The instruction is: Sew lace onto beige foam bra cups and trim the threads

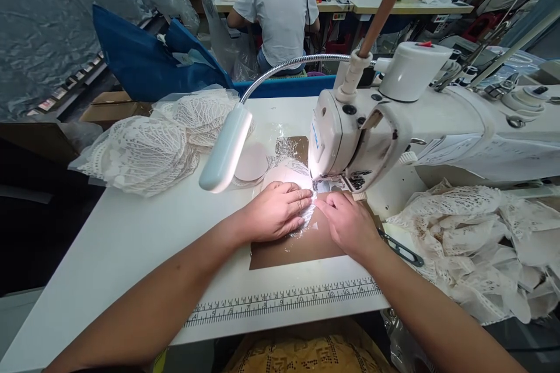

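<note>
Under the needle of a white sewing machine [332, 134] lies a piece of white lace fabric [286, 170], lit by the lamp. My left hand [277, 211] rests flat on it, fingers stretched toward the presser foot [315, 185]. On the other side, my right hand [350, 222] has its fingers curled, with one fingertip at the lace edge just in front of the needle. It appears to pinch that edge, though my own fingers hide part of the contact. A brown sheet [284, 256] lies beneath the lace and both hands.
Stacked lace pieces [144, 154] lie at the left, beside a round pale disc [251, 162]. A gooseneck lamp [225, 148] arches over the table. Thread snips [401, 247] and a lace heap [481, 239] are at right. A printed ruler [280, 303] runs along the front. A person [280, 9] sits ahead.
</note>
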`<state>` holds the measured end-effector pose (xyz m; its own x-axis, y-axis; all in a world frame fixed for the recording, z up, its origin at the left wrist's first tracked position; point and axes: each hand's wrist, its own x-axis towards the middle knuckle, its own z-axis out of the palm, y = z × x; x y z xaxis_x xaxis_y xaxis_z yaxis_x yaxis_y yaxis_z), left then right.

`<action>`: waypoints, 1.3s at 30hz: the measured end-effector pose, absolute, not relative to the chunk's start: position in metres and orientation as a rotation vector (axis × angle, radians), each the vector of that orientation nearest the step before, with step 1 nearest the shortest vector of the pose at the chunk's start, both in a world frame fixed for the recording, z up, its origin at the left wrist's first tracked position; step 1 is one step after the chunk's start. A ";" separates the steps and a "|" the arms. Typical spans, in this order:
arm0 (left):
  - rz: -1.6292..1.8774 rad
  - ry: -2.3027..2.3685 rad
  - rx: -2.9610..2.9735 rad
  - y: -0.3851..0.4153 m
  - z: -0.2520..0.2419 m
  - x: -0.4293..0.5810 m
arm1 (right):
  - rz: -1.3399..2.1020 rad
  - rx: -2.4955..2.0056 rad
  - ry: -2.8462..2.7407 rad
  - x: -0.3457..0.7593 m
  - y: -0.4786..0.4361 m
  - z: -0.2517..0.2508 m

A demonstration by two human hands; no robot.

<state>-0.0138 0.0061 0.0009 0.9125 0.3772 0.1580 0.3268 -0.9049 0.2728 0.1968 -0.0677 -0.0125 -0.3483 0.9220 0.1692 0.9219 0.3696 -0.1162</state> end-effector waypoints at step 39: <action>0.315 0.455 2.855 0.001 -0.003 -0.016 | 0.251 -1.333 -2.275 0.212 -0.071 -0.015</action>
<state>-0.0160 0.0012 -0.0034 0.9286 0.3281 0.1735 0.2780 -0.9245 0.2607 0.2123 -0.0709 -0.0154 -0.4048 0.8578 0.3166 0.7680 0.5069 -0.3914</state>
